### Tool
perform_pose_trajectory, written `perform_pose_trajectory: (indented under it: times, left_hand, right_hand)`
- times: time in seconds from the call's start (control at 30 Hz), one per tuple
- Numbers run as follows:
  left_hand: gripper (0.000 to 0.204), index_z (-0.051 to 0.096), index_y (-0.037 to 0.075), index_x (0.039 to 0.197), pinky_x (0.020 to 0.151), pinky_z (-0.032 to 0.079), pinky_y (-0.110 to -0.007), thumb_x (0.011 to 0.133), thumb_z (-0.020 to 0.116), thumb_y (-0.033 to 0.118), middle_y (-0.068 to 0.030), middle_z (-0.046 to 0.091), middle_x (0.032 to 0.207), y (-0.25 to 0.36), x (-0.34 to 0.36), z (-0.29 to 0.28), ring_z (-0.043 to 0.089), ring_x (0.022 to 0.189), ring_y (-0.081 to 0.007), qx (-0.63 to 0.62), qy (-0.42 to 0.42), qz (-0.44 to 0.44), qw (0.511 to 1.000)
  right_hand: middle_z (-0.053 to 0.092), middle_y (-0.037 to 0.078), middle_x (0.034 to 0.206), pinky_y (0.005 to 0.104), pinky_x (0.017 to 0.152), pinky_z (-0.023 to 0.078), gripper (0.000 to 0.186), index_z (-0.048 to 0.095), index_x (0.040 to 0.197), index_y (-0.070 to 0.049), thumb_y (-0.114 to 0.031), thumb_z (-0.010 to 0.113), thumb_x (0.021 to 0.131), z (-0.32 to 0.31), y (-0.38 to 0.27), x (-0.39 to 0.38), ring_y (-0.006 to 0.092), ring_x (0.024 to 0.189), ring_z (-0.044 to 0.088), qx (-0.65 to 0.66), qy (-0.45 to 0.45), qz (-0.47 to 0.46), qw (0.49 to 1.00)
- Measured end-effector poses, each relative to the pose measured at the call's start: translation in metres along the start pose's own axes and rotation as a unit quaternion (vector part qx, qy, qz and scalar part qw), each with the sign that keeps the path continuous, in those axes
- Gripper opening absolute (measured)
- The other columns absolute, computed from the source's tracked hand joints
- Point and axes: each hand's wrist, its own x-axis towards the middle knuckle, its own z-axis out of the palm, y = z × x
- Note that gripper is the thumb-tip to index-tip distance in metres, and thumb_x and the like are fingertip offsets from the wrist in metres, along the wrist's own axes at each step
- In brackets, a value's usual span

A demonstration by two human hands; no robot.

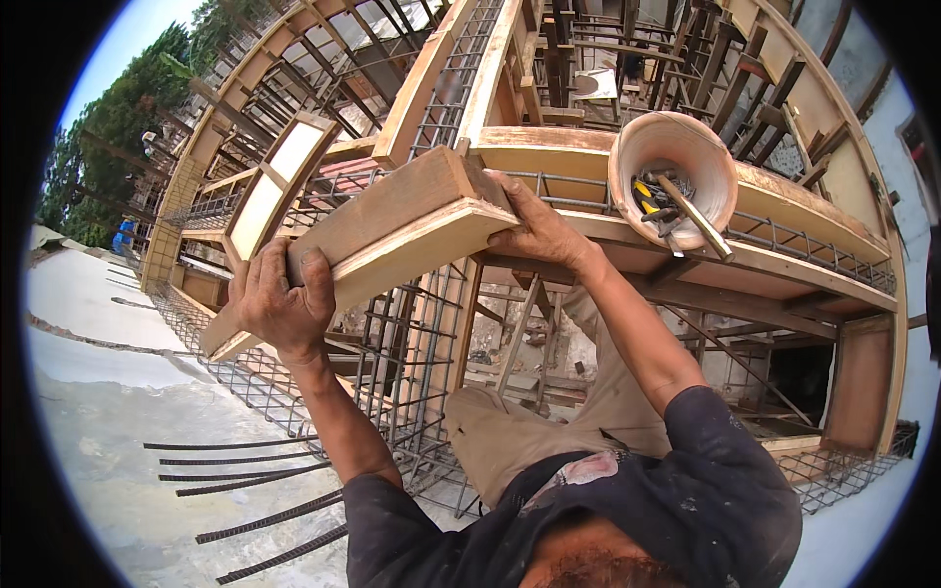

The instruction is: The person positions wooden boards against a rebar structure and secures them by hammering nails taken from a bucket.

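Between my two hands I hold a wooden formwork panel (402, 218), a plywood sheet with a thick timber batten along its upper edge. My left hand (284, 294) grips it near the lower left end, thumb over the batten. At the upper right end my right hand (541, 227) is closed round the panel's edge. The panel is tilted, its right end higher in view, above a rebar cage (407, 343). To the right of my right hand, a pinkish bucket (624, 162) rests on the beam formwork, with a wooden-handled hammer (694, 214), yellow-handled pliers (646, 196) and nails inside.
Beam formwork (814, 209) with rebar runs to the right and away. Several bare rebar ends (265, 524) stick out over a concrete slab (118, 441) at the left. Below me, an opening shows timber props (520, 333) and a lower level. Another plywood form (279, 181) stands far left.
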Motion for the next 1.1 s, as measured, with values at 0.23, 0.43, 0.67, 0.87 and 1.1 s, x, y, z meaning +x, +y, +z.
perform_pose_trajectory:
  times: [0.23, 0.43, 0.67, 0.87, 1.1]
  left_hand:
    - [0.05, 0.07, 0.005, 0.085, 0.067, 0.048, -0.042, 0.084, 0.063, 0.055, -0.0103, 0.068, 0.077, 0.023, -0.009, 0.02, 0.063, 0.072, -0.0306, -0.004, -0.003, -0.035, 0.999]
    - [0.051, 0.069, 0.005, 0.087, 0.071, 0.049, -0.044, 0.086, 0.062, 0.055, -0.0115, 0.066, 0.081, 0.023, -0.011, 0.011, 0.063, 0.079, -0.0321, -0.008, -0.045, -0.042, 0.998]
    - [0.029, 0.057, -0.001, 0.112, 0.09, 0.046, -0.042, 0.098, 0.052, 0.024, -0.0159, 0.06, 0.107, 0.026, -0.006, -0.012, 0.059, 0.097, -0.0293, -0.268, -0.009, -0.217, 0.939]
    - [0.019, 0.064, -0.002, 0.109, 0.092, 0.047, -0.037, 0.098, 0.047, 0.0, -0.0145, 0.059, 0.108, 0.057, 0.015, -0.017, 0.06, 0.1, -0.0262, -0.379, -0.037, -0.174, 0.908]
    - [0.013, 0.069, -0.002, 0.106, 0.078, 0.053, -0.028, 0.096, 0.064, 0.005, -0.0072, 0.065, 0.099, 0.101, 0.021, -0.012, 0.065, 0.089, -0.014, -0.574, 0.002, -0.201, 0.794]
  right_hand:
    - [0.037, 0.018, 0.153, 0.0411, 0.12, 0.029, 0.089, 0.026, 0.155, -0.013, -0.017, 0.076, 0.082, -0.008, 0.022, 0.003, 0.0326, 0.144, 0.036, 0.004, -0.021, 0.048, 0.999]
    - [0.044, 0.019, 0.146, 0.041, 0.117, 0.032, 0.104, 0.032, 0.151, -0.009, -0.027, 0.09, 0.067, -0.008, -0.068, 0.029, 0.033, 0.139, 0.041, 0.089, 0.034, -0.038, 0.995]
    - [0.053, 0.016, 0.138, 0.0404, 0.111, 0.039, 0.095, 0.035, 0.147, -0.007, -0.022, 0.089, 0.071, -0.002, -0.077, 0.036, 0.0286, 0.132, 0.049, 0.078, 0.047, -0.027, 0.995]
    - [0.054, 0.015, 0.136, 0.0404, 0.109, 0.041, 0.097, 0.034, 0.148, -0.009, -0.016, 0.089, 0.069, -0.009, -0.065, 0.029, 0.0285, 0.13, 0.051, 0.038, 0.057, -0.015, 0.998]
    - [0.056, 0.015, 0.131, 0.0414, 0.107, 0.043, 0.097, 0.036, 0.144, -0.009, -0.012, 0.09, 0.063, 0.012, -0.076, 0.021, 0.0302, 0.126, 0.054, 0.036, 0.042, 0.011, 0.998]
